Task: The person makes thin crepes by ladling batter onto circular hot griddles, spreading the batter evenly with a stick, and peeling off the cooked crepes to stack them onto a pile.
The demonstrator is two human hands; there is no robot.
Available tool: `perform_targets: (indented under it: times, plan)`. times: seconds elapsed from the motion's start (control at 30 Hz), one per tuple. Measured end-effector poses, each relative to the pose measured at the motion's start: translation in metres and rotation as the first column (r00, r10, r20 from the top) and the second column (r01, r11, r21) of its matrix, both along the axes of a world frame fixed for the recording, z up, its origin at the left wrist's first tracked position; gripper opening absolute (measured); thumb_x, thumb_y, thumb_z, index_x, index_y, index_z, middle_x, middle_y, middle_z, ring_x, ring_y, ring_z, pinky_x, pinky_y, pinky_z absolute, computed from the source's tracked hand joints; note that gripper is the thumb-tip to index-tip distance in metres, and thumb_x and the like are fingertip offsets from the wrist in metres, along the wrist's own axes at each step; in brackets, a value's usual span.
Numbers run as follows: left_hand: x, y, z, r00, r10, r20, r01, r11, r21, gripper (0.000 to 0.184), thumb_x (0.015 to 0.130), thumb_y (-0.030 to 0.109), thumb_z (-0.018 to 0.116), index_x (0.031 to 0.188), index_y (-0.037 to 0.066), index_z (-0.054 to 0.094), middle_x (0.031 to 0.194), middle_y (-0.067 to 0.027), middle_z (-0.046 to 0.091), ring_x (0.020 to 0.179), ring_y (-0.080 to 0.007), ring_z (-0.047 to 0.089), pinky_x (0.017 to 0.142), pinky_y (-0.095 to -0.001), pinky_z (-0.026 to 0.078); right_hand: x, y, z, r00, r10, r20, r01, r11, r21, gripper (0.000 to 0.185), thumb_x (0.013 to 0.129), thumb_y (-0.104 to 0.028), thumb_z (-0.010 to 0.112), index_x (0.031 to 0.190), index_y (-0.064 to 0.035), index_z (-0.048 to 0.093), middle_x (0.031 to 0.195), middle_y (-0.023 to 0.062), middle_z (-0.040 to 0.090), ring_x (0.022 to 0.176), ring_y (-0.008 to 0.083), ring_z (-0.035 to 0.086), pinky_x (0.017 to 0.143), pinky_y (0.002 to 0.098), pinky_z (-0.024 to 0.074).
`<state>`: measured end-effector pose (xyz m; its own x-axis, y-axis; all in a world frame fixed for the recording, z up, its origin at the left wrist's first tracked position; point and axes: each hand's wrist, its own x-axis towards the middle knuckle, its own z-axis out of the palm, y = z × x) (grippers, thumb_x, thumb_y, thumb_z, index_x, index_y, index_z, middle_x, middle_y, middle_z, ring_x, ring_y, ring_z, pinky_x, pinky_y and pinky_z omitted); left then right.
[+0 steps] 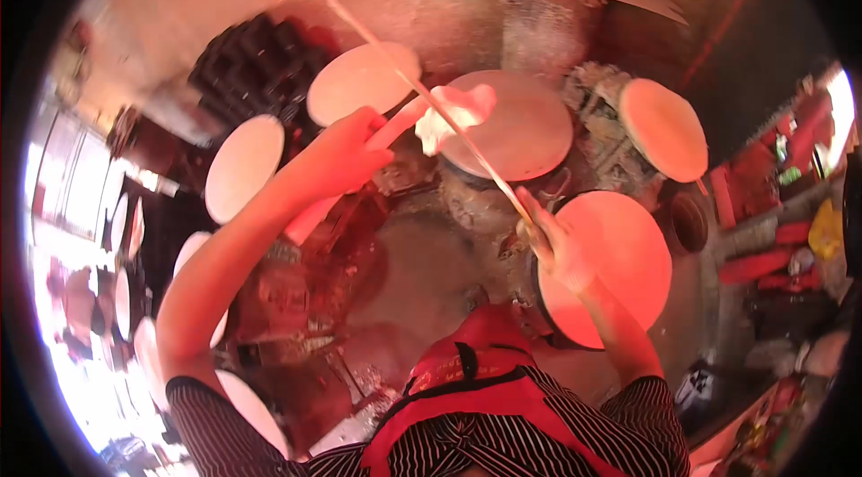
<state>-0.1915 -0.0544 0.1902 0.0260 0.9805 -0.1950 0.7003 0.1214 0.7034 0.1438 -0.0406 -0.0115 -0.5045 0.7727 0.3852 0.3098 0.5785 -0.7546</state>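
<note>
My right hand [558, 248] is closed around one end of a long thin wooden stick [395, 69], which slants up and left across the view. My left hand [357, 154] is closed on a pale rod-like thing [400, 121]. A soft white lump [435, 131], perhaps dough or cloth, shows at its far end, behind the stick. Beyond it is a round griddle [530, 131] with a greyish surface. Under my right hand and forearm is a larger round griddle with a pale, flat round surface [620, 271]; I cannot tell whether a flatbread covers it.
More pale flat discs stand around: one at the back [364, 82], one at the left [244, 167] and one at the right [664, 129]. Dark stacked blocks [256, 64] line the wall. A round pot [690, 221] and red items [754, 266] are at the right.
</note>
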Motion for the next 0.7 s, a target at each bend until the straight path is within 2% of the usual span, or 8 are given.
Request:
perform_targets:
  times: [0.07, 0.2, 0.27, 0.33, 0.47, 0.53, 0.6, 0.7]
  plan:
    - [0.025, 0.078, -0.026, 0.921, -0.254, -0.296, 0.359, 0.846, 0.393, 0.031, 0.083, 0.009, 0.066, 0.108, -0.005, 0.053, 0.087, -0.0231, 0.064, 0.078, -0.038, 0.065, 0.07, -0.0464, 0.05, 0.0, 0.054, 0.024, 0.983, -0.166, 0.074, 0.139, 0.952, 0.274, 0.056, 0.096, -0.012, 0.06, 0.149, -0.0202, 0.045, 0.105, 0.0102, 0.069, 0.084, 0.0318, 0.067, 0.072, 0.0382, 0.0546]
    - [0.072, 0.168, -0.06, 0.937, -0.256, -0.237, 0.316, 0.911, 0.265, 0.03, 0.078, 0.009, 0.068, 0.102, -0.002, 0.052, 0.089, -0.0279, 0.064, 0.091, -0.045, 0.063, 0.076, -0.0504, 0.048, 0.02, 0.111, 0.022, 0.85, -0.45, 0.274, 0.431, 0.893, 0.128, 0.056, 0.097, -0.019, 0.059, 0.151, -0.022, 0.043, 0.101, 0.0123, 0.068, 0.085, 0.0345, 0.066, 0.07, 0.0414, 0.0542]
    - [0.088, 0.195, -0.082, 0.953, -0.27, -0.137, 0.296, 0.926, 0.233, 0.033, 0.076, 0.011, 0.07, 0.101, -0.003, 0.053, 0.088, -0.0272, 0.063, 0.089, -0.0425, 0.064, 0.075, -0.0482, 0.049, 0.039, 0.146, -0.071, 0.872, -0.486, 0.064, 0.483, 0.874, 0.059, 0.052, 0.101, -0.023, 0.054, 0.152, -0.0235, 0.041, 0.087, 0.0079, 0.066, 0.068, 0.0258, 0.064, 0.058, 0.0355, 0.0507]
    - [0.098, 0.22, -0.117, 0.964, -0.262, 0.038, 0.249, 0.946, 0.207, 0.034, 0.074, 0.009, 0.073, 0.101, -0.003, 0.055, 0.088, -0.02, 0.064, 0.078, -0.0334, 0.066, 0.07, -0.0437, 0.051, 0.037, 0.124, -0.074, 0.818, -0.495, -0.293, 0.147, 0.672, -0.726, 0.051, 0.105, -0.028, 0.051, 0.154, -0.0262, 0.038, 0.073, -0.0011, 0.053, 0.055, 0.0119, 0.049, 0.049, 0.0267, 0.0405]
    - [0.115, 0.278, -0.214, 0.926, -0.17, 0.339, 0.168, 0.985, 0.033, 0.031, 0.077, 0.007, 0.072, 0.101, -0.001, 0.056, 0.079, -0.0135, 0.065, 0.059, -0.022, 0.063, 0.053, -0.0359, 0.049, 0.006, 0.089, -0.091, 0.589, -0.74, -0.325, 0.042, 0.43, -0.902, 0.052, 0.107, -0.03, 0.047, 0.157, -0.0268, 0.034, 0.073, -0.0069, 0.045, 0.054, 0.0035, 0.037, 0.05, 0.0188, 0.0327]
    - [0.121, 0.306, -0.27, 0.911, -0.158, 0.38, 0.163, 0.986, 0.019, 0.03, 0.078, 0.005, 0.07, 0.103, 0.001, 0.055, 0.075, -0.0104, 0.064, 0.053, -0.0143, 0.061, 0.045, -0.0302, 0.046, -0.018, 0.087, -0.163, 0.583, -0.779, -0.228, 0.303, 0.469, -0.829, 0.046, 0.106, -0.026, 0.048, 0.151, -0.0315, 0.043, 0.08, -0.003, 0.055, 0.061, 0.0088, 0.053, 0.05, 0.0246, 0.0409]
    - [0.128, 0.325, -0.308, 0.943, -0.101, 0.317, 0.05, 0.985, 0.165, 0.03, 0.079, 0.006, 0.069, 0.106, 0.001, 0.056, 0.073, -0.0102, 0.065, 0.05, -0.0156, 0.06, 0.044, -0.0326, 0.046, -0.047, 0.088, -0.181, 0.516, -0.847, 0.127, 0.855, 0.501, -0.133, 0.049, 0.103, -0.027, 0.052, 0.151, -0.0329, 0.043, 0.09, 0.0083, 0.06, 0.083, 0.0248, 0.066, 0.066, 0.0402, 0.0531]
    - [0.114, 0.345, -0.313, 0.972, -0.204, 0.113, 0.152, 0.922, 0.357, 0.031, 0.081, 0.006, 0.066, 0.111, 0.002, 0.058, 0.075, -0.0151, 0.066, 0.058, -0.0283, 0.064, 0.054, -0.0419, 0.051, -0.091, 0.095, -0.142, 0.349, -0.774, 0.529, 0.934, 0.242, -0.261, 0.055, 0.099, -0.026, 0.056, 0.152, -0.0289, 0.041, 0.108, 0.019, 0.063, 0.106, 0.0394, 0.063, 0.087, 0.0511, 0.0515]
